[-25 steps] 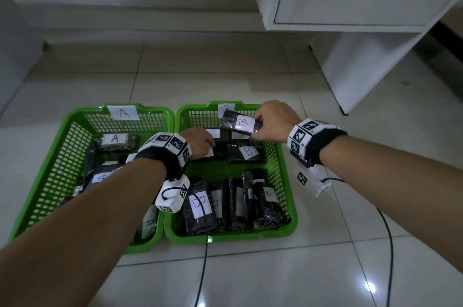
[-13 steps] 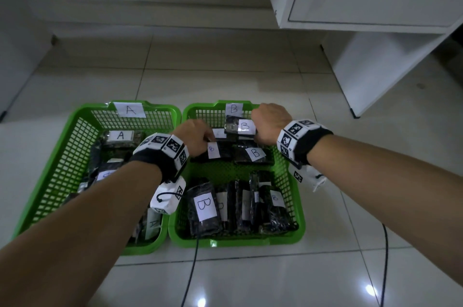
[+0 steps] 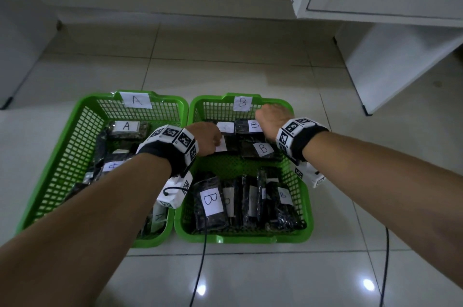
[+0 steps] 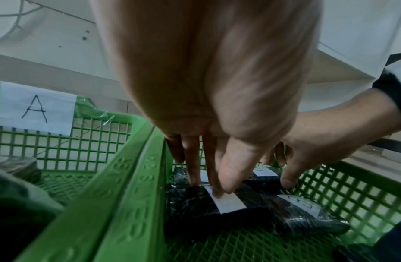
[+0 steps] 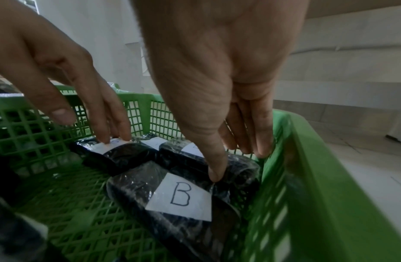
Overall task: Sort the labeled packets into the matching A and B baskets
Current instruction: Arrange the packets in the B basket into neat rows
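The packet under my right hand (image 5: 217,106) lies at the far end of the B basket (image 3: 304,196), against its right wall. It is dark, film-wrapped, with a white label whose letter is partly covered from the right wrist view. My right thumb tip presses on its near edge and my fingers (image 5: 260,141) reach down between the packet and the wall, so the hand is spread over it. I cannot tell whether the fingers curl under it or only steady it. I judge this is a seating move: pushing the packet down flat so it stays in the row.

Just nearer me in the B basket, touching that packet, lies another packet (image 5: 179,196) with its B label facing up. It is not held.

To the left at the far end of the B basket, my left hand (image 4: 208,88) rests on a third packet (image 4: 217,209). The fingers are nearly straight, their tips pressing on its white label; nothing is gripped. The purpose appears to be to hold this packet still while the neighbour is settled.

At the near end of the B basket, a row of packets (image 3: 248,202) stands on edge, several showing B.

The A basket (image 3: 82,131) stands just left of the B basket, rims touching. It holds packets labelled A (image 3: 126,127). No loose packets show on the floor, so sorting looks nearly finished.
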`<state>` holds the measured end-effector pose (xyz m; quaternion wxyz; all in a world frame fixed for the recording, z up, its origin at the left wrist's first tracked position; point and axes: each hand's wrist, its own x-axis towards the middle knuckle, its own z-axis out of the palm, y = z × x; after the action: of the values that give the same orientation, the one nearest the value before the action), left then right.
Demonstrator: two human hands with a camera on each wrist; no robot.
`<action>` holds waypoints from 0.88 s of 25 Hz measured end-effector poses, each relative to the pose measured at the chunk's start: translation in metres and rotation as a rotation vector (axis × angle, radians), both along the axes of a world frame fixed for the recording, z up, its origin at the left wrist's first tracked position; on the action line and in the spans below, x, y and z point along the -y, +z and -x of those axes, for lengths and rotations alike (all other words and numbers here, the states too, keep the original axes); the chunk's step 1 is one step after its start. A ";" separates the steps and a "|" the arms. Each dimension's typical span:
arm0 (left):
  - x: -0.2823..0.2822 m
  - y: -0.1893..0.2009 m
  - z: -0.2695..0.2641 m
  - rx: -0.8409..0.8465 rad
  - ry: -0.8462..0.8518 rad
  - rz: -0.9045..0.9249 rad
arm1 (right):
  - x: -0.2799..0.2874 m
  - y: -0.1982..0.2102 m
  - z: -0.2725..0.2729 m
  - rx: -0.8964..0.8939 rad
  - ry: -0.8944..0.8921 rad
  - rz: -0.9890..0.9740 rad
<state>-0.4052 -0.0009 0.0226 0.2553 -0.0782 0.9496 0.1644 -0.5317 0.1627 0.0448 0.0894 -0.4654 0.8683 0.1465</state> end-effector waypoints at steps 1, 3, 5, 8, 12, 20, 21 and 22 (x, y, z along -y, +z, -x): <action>0.000 0.002 -0.001 -0.023 -0.008 -0.010 | 0.000 0.000 -0.001 0.001 -0.015 0.009; -0.002 0.009 -0.005 -0.136 -0.008 -0.057 | 0.002 0.003 -0.001 0.018 -0.038 0.035; -0.009 0.016 -0.009 -0.234 0.010 -0.118 | 0.004 0.007 -0.006 0.159 -0.055 0.047; -0.024 0.022 -0.015 -0.100 0.002 -0.213 | -0.002 0.012 -0.028 0.544 -0.075 -0.151; -0.041 0.027 -0.021 0.058 0.005 -0.303 | -0.018 0.011 -0.047 0.543 0.063 -0.297; -0.050 0.040 -0.032 -0.023 0.455 -0.901 | -0.036 0.049 -0.020 1.143 -0.433 0.279; -0.049 0.043 -0.028 -0.115 0.535 -0.870 | -0.033 0.048 -0.021 1.030 -0.478 0.397; -0.046 0.044 -0.024 -0.207 0.638 -0.852 | -0.030 0.044 -0.022 0.889 -0.508 0.491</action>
<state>-0.3812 0.0455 0.0663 0.1071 -0.2357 0.7479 0.6112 -0.5098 0.1931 0.0893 0.3678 -0.2660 0.8406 -0.2957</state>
